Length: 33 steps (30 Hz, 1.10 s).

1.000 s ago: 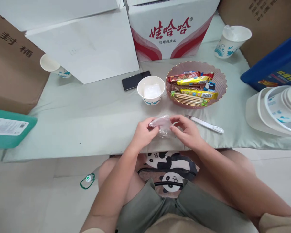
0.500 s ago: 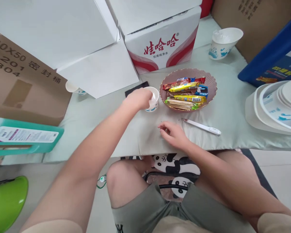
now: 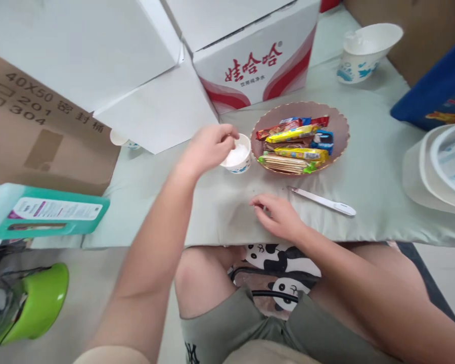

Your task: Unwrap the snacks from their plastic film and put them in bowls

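My left hand [image 3: 213,146] is at the left side of a white paper cup [image 3: 239,163] with blue print, its fingertips over the rim. The thumb and index finger are apart, and nothing shows between them. Something whitish [image 3: 238,153] lies inside the cup; I cannot make out what it is. My right hand [image 3: 276,215] rests on the cloth near the table's front edge, fingers loosely curled and apart, holding nothing. To its right lies a white utility knife [image 3: 322,200]. A pink scalloped bowl [image 3: 339,144] with several wrapped snacks [image 3: 293,134] stands right of the cup.
Behind stand white cartons [image 3: 256,71] and a brown carton [image 3: 76,151]. A teal jug [image 3: 53,210] is at the left. Another paper cup [image 3: 358,65] stands at the back right, near a blue package [image 3: 432,96] and white tubs [image 3: 420,172]. One more cup [image 3: 123,139] is partly hidden.
My left hand has drawn slightly back and left from the cup, its fingers loosening. The dark flat object behind it no longer shows. My right hand stays in place; the view has shifted a little.
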Each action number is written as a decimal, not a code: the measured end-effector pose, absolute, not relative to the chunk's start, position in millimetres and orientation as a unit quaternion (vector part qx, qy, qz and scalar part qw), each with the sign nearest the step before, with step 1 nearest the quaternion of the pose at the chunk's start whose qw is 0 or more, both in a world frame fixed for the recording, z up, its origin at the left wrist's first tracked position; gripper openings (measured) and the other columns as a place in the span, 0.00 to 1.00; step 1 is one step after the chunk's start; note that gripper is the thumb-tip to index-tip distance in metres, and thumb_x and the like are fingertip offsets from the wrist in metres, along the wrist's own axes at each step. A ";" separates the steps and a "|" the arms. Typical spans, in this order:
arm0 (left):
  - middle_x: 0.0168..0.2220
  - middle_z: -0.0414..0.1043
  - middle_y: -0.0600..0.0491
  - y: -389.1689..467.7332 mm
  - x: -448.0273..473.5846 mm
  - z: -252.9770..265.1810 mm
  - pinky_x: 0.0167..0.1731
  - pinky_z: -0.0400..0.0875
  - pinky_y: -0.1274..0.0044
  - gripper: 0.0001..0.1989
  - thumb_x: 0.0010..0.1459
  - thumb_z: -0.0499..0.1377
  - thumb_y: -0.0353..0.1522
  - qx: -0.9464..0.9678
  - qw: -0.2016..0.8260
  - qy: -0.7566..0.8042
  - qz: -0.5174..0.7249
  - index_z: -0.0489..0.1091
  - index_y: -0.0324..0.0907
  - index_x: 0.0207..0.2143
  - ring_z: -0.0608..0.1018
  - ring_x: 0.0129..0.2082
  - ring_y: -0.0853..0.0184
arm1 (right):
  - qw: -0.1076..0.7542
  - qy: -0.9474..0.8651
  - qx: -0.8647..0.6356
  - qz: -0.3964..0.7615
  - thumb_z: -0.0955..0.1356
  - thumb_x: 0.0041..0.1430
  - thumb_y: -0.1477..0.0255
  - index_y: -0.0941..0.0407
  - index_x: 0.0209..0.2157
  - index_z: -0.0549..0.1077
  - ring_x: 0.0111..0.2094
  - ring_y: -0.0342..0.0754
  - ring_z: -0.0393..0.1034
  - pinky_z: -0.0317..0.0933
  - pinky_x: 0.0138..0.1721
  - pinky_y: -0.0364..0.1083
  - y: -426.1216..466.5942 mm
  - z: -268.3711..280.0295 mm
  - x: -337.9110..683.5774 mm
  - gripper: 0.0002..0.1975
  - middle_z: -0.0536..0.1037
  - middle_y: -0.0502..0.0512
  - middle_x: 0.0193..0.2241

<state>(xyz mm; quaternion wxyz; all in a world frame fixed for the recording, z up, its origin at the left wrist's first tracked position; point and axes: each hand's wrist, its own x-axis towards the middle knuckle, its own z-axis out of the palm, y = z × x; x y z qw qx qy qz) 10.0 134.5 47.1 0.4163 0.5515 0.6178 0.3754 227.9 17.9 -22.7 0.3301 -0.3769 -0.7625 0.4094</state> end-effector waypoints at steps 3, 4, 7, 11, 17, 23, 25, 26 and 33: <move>0.31 0.78 0.49 73.5 -2.2 42.4 0.41 0.75 0.72 0.11 0.57 0.60 0.40 0.546 0.394 0.632 0.384 0.78 0.43 0.35 0.80 0.39 0.60 | 0.326 -0.787 -0.363 0.378 0.62 0.59 0.76 0.55 0.38 0.75 0.33 0.49 0.75 0.66 0.37 0.47 16.0 -25.2 230.0 0.11 0.80 0.55 0.32; 0.31 0.78 0.49 55.4 -5.2 40.0 0.41 0.75 0.72 0.12 0.58 0.59 0.40 0.545 0.388 0.633 0.388 0.78 0.43 0.35 0.80 0.39 0.60 | 0.327 -0.797 -0.354 0.364 0.62 0.58 0.77 0.54 0.38 0.75 0.32 0.49 0.75 0.67 0.36 0.47 14.7 -26.2 230.0 0.11 0.80 0.55 0.31; 0.31 0.79 0.49 19.1 -23.2 33.6 0.41 0.75 0.72 0.14 0.60 0.56 0.39 0.540 0.370 0.631 0.415 0.79 0.42 0.36 0.80 0.37 0.62 | 0.320 -0.826 -0.326 0.331 0.62 0.57 0.78 0.53 0.36 0.74 0.29 0.49 0.76 0.69 0.32 0.47 7.5 -29.6 225.6 0.11 0.80 0.53 0.28; 0.33 0.80 0.50 3.4 -85.8 28.6 0.43 0.74 0.70 0.15 0.58 0.52 0.35 0.532 0.361 0.647 0.410 0.79 0.43 0.34 0.80 0.37 0.62 | 0.302 -0.837 -0.327 0.319 0.61 0.62 0.74 0.51 0.35 0.73 0.27 0.50 0.77 0.71 0.29 0.48 -6.1 -32.1 203.2 0.10 0.80 0.52 0.26; 0.41 0.80 0.49 -1.9 -206.0 6.8 0.53 0.70 0.66 0.09 0.54 0.58 0.36 0.520 0.260 0.704 0.408 0.79 0.47 0.31 0.78 0.44 0.57 | 0.250 -0.875 -0.269 0.317 0.61 0.63 0.75 0.51 0.35 0.73 0.27 0.49 0.77 0.72 0.29 0.48 -7.0 -14.4 138.4 0.10 0.80 0.53 0.26; 0.39 0.77 0.49 27.7 -289.2 -6.2 0.56 0.66 0.67 0.06 0.43 0.63 0.28 0.430 0.251 0.701 0.511 0.77 0.45 0.28 0.75 0.45 0.56 | 0.231 -0.897 -0.234 0.295 0.62 0.61 0.76 0.52 0.36 0.72 0.32 0.49 0.77 0.72 0.34 0.48 32.9 5.0 45.0 0.09 0.81 0.55 0.30; 0.36 0.75 0.50 47.4 -314.2 -10.0 0.56 0.66 0.68 0.07 0.41 0.63 0.27 0.391 0.259 0.690 0.552 0.76 0.45 0.26 0.75 0.47 0.57 | 0.229 -0.897 -0.231 0.298 0.63 0.61 0.76 0.52 0.37 0.73 0.34 0.49 0.77 0.72 0.37 0.49 54.4 7.5 1.5 0.09 0.81 0.56 0.33; 0.34 0.74 0.50 58.3 -326.5 -12.0 0.54 0.67 0.69 0.06 0.41 0.63 0.27 0.370 0.269 0.681 0.572 0.74 0.45 0.25 0.75 0.46 0.57 | 0.228 -0.896 -0.230 0.303 0.63 0.60 0.76 0.53 0.39 0.74 0.36 0.50 0.77 0.72 0.39 0.49 66.8 8.0 -22.7 0.09 0.82 0.57 0.35; 0.31 0.72 0.50 110.9 -402.7 -22.4 0.47 0.74 0.72 0.10 0.48 0.57 0.40 0.183 0.396 0.480 0.762 0.61 0.45 0.26 0.80 0.42 0.62 | 0.251 -0.907 -0.221 0.255 0.60 0.58 0.79 0.56 0.49 0.74 0.52 0.53 0.73 0.67 0.56 0.54 154.0 6.1 -200.7 0.20 0.77 0.63 0.53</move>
